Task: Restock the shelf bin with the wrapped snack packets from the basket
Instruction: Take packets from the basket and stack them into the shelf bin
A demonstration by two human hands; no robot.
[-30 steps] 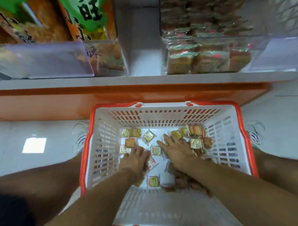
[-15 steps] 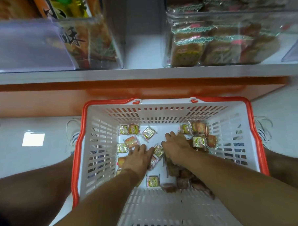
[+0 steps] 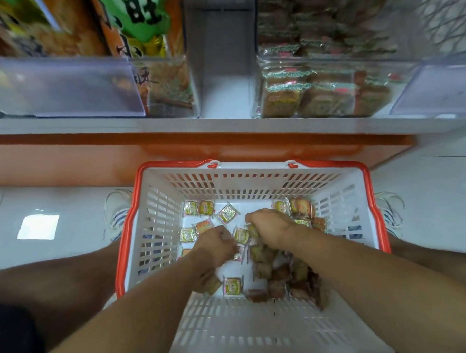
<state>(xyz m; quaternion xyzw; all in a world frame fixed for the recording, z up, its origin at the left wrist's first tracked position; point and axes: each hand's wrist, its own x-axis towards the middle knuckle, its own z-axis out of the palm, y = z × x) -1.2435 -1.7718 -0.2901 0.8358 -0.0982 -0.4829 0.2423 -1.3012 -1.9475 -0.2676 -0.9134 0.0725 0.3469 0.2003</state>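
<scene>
A white basket (image 3: 260,327) with a red rim stands on the floor below me. Several small wrapped snack packets (image 3: 227,213) lie scattered on its bottom, with a darker heap at the right. My left hand (image 3: 216,243) is down inside the basket, fingers curled over packets. My right hand (image 3: 268,226) is beside it, fingers closed on a bunch of packets. On the shelf above, a clear bin (image 3: 327,92) holds similar brown wrapped snacks.
A second clear bin (image 3: 166,85) at the left holds large orange and green bags. Clear label flaps (image 3: 62,87) hang at the shelf front. The orange shelf base (image 3: 65,162) runs behind the basket. My knees and white shoes (image 3: 118,210) flank the basket.
Both hands went from lying flat and spread on the packets to curled shut around them, drawing together at the basket's middle. The camera tilted a little.
</scene>
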